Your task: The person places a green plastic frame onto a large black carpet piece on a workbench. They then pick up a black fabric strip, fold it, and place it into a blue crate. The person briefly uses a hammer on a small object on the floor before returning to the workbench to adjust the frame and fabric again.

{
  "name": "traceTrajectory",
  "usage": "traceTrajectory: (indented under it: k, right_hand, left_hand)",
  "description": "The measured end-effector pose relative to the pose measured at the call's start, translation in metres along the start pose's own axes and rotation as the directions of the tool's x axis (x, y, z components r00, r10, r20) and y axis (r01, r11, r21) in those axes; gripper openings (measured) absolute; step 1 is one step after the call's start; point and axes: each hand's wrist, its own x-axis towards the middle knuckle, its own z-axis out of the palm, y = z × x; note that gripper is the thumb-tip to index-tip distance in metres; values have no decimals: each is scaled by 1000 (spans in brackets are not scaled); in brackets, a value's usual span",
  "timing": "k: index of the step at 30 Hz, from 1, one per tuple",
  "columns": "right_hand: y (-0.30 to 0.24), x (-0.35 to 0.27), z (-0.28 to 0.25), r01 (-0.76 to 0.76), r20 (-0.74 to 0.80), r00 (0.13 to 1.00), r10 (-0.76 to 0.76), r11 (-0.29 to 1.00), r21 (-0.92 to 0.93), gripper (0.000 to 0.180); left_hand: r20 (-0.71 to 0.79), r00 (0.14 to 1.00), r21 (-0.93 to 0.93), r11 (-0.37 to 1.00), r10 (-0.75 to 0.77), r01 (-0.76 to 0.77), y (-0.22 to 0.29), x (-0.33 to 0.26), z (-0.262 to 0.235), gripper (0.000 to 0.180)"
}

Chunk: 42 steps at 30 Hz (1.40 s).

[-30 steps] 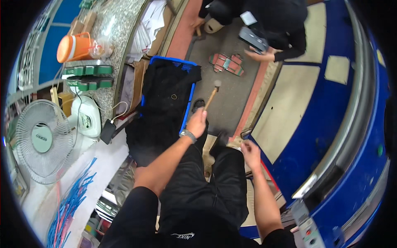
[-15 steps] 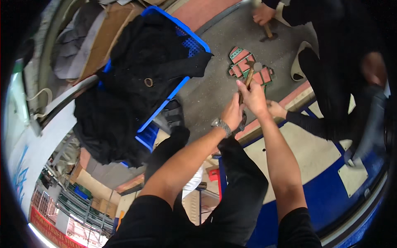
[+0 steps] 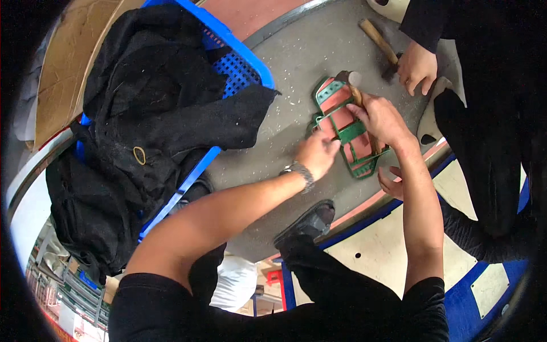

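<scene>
At the left we see a sheet of cardboard (image 3: 74, 68), then a blue basket (image 3: 242, 44) heaped with black cloth (image 3: 159, 102), on which a yellowish ring (image 3: 139, 155) lies. Our dark shoe (image 3: 310, 222) rests on the grey floor (image 3: 268, 171). Our left hand (image 3: 316, 154), with a grey band (image 3: 302, 172) at the wrist, bends its fingers at the left edge of a green-framed pink piece (image 3: 352, 134) lying on that floor; we cannot tell whether they grip it. Over its right part, our right hand (image 3: 387, 121) wraps its fingers round the wooden handle of a hammer (image 3: 354, 78), head pointing far. Near our right forearm shows a co-worker's lower hand (image 3: 391, 183); far right, a co-worker's upper hand (image 3: 419, 67) is just beside a second hammer (image 3: 377, 40).
</scene>
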Motion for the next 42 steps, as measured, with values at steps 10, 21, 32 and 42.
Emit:
traceTrajectory:
  k: [10, 21, 32, 42]
  right_hand:
    - [-58, -6, 51, -302, 31, 920, 390, 660, 688, 46]
    - [-4, -88, 97, -245, -372, 911, 177, 959, -143, 114]
    - [49, -99, 93, -137, -251, 965, 76, 962, -237, 100]
    - [80, -89, 120, -73, 45, 997, 64, 576, 814, 86]
  left_hand:
    - [305, 950, -9, 997, -69, 76, 52, -24, -60, 36]
    - [568, 808, 797, 142, 153, -587, 253, 6, -222, 43]
    - [603, 797, 786, 175, -9, -593, 211, 86, -194, 41]
    - [650, 759, 659, 522, -33, -542, 165, 147, -219, 29]
